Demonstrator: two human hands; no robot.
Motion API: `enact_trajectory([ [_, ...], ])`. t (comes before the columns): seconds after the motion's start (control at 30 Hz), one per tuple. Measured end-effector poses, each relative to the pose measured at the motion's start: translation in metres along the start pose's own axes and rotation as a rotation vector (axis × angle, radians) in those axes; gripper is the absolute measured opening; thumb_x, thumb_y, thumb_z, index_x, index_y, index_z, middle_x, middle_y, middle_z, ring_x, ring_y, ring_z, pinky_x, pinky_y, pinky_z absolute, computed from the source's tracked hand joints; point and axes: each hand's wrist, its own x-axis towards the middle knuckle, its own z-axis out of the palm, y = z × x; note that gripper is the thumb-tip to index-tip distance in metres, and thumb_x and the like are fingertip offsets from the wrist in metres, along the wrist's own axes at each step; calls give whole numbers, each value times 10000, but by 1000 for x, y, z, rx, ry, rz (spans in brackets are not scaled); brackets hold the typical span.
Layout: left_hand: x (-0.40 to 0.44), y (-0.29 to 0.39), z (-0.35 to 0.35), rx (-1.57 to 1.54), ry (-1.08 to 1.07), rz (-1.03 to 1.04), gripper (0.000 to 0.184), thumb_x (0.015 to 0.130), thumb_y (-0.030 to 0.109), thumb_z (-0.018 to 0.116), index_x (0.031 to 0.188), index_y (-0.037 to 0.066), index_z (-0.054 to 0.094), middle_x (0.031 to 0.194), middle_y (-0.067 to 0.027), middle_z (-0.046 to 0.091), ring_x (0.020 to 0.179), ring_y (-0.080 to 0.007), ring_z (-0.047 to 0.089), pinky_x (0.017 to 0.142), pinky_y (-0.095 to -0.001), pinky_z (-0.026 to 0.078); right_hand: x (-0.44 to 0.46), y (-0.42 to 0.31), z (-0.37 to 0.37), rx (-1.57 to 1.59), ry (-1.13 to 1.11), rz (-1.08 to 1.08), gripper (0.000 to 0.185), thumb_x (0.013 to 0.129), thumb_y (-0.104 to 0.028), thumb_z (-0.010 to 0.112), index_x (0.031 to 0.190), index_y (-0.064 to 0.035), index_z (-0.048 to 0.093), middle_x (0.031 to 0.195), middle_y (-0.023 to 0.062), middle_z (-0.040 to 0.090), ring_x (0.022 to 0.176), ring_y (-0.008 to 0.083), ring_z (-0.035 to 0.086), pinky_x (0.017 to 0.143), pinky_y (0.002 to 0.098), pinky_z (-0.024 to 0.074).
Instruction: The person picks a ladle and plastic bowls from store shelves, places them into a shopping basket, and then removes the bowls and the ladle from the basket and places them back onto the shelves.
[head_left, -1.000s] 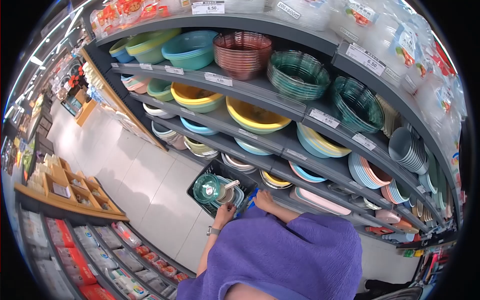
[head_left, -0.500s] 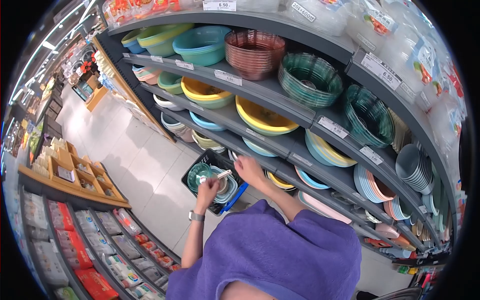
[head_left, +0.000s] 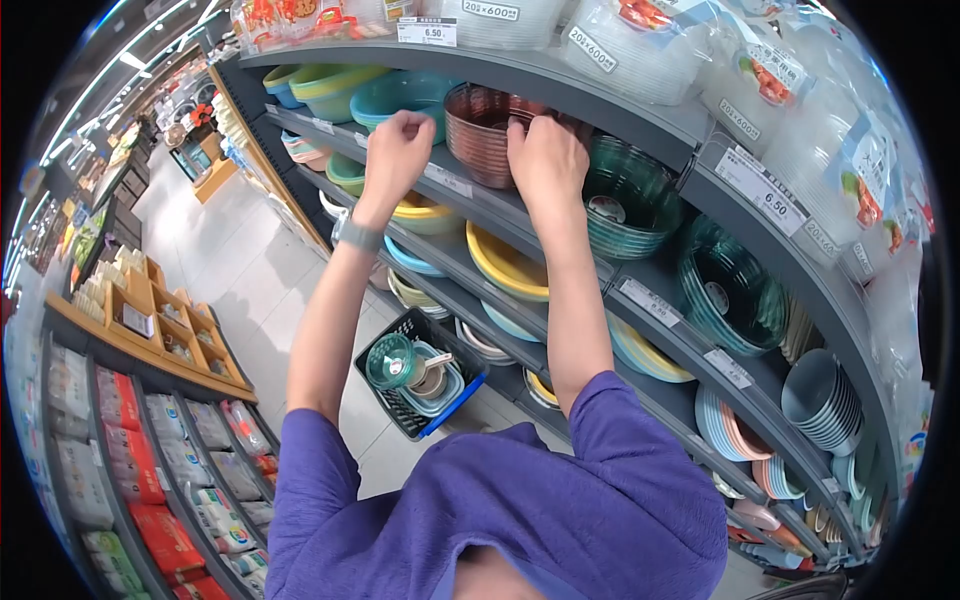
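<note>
My right hand [head_left: 550, 160] is at the right side of a stack of clear reddish-brown plastic basins [head_left: 478, 135], its fingers curled over the rim. To the left, my left hand [head_left: 400, 155] is raised before the light-blue basins [head_left: 375, 100], fingers bent together; whether they hold anything is hidden. Stacks of clear green basins [head_left: 635, 215] stand right of my right hand. Down on the floor, a black shopping basket [head_left: 402, 420] with a blue handle holds a clear green container [head_left: 390, 360], a light-handled item [head_left: 437, 360] and pale-blue tubs [head_left: 440, 400].
Lower shelves carry yellow basins [head_left: 500, 265] and a stack of grey cups [head_left: 825, 400]. Packs of clear containers [head_left: 610, 55] fill the top shelf. At left, a low shelf of packets [head_left: 130, 450] and a wooden display [head_left: 165, 325] border the tiled aisle [head_left: 245, 290].
Both hands have risen from above the basket to the upper basin shelf. My right hand has reached the reddish-brown stack. The light-handled item now lies in the basket.
</note>
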Motion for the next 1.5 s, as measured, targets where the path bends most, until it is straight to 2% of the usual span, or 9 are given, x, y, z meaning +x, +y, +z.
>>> enact_trajectory([
  [0.13, 53, -2, 27, 227, 81, -25, 359, 806, 285, 678, 911, -57, 701, 889, -241, 712, 920, -382, 695, 832, -421, 533, 29, 29, 24, -112, 30, 93, 351, 920, -376, 604, 1151, -119, 666, 1202, 147, 644, 1140, 329, 595, 971, 444, 468],
  [0.2, 77, -8, 34, 351, -31, -90, 382, 783, 300, 686, 934, -50, 701, 931, -246, 708, 955, -400, 680, 865, -429, 525, 47, 36, 31, -203, -131, 254, 361, 918, -442, 598, 1176, -198, 669, 1252, 55, 638, 1170, 266, 597, 980, 407, 475],
  [0.4, 148, -86, 66, 351, -308, -172, 890, 632, 444, 868, 1349, 36, 533, 1325, -180, 601, 1236, -329, 568, 1006, -359, 488, 54, 43, 62, -315, 29, 284, 358, 873, -413, 660, 1155, -192, 670, 1240, 74, 639, 1172, 266, 602, 982, 409, 483],
  [0.63, 147, -90, 65, 400, -321, 122, 724, 657, 449, 855, 1199, 16, 647, 1181, -194, 674, 1123, -347, 635, 941, -378, 515, 55, 34, 48, -243, -168, 354, 427, 885, -297, 636, 1262, -97, 616, 1334, 131, 580, 1264, 320, 534, 1054, 442, 420],
  [0.83, 135, -63, 54, 315, -237, 91, 533, 751, 393, 800, 1089, -3, 688, 1100, -209, 696, 1065, -353, 656, 886, -397, 526, 63, 24, 58, -303, 129, 250, 459, 898, -418, 603, 1247, -121, 618, 1290, 147, 606, 1173, 356, 584, 987, 446, 468],
  [0.93, 127, -52, 50, -184, -96, 75, 449, 791, 294, 781, 1119, 6, 677, 1113, -195, 701, 1063, -329, 666, 888, -374, 515, 58, 9, 55, -283, 278, 104, 416, 886, -293, 641, 1221, -47, 618, 1229, 193, 622, 1122, 399, 591, 948, 483, 472],
  [1.1, 96, -39, 27, -768, -264, -112, 403, 838, 170, 708, 1108, -111, 603, 1058, -127, 670, 920, -189, 606, 831, -316, 477, 25, -14, 71, 564, 419, 371, 398, 960, -231, 562, 1270, 18, 538, 1280, 182, 578, 1203, 273, 543, 1017, 379, 424],
  [1.2, 73, -29, 10, -927, -255, -150, 359, 847, 154, 697, 1088, -67, 549, 1008, -68, 619, 859, -122, 534, 799, -281, 439, 14, -24, 83, 937, 554, 261, 500, 948, -154, 578, 1356, 70, 397, 1280, 220, 560, 1169, 302, 550, 1036, 386, 392],
  [1.5, 40, -14, -16, -1149, -196, -86, 508, 896, 140, 681, 1315, -47, 462, 1244, -101, 583, 1127, -144, 530, 989, -277, 389, -7, -57, 73, 1139, 541, 203, 517, 1000, -185, 469, 1430, 68, 335, 1393, 172, 462, 1279, 238, 440, 1105, 359, 297],
])
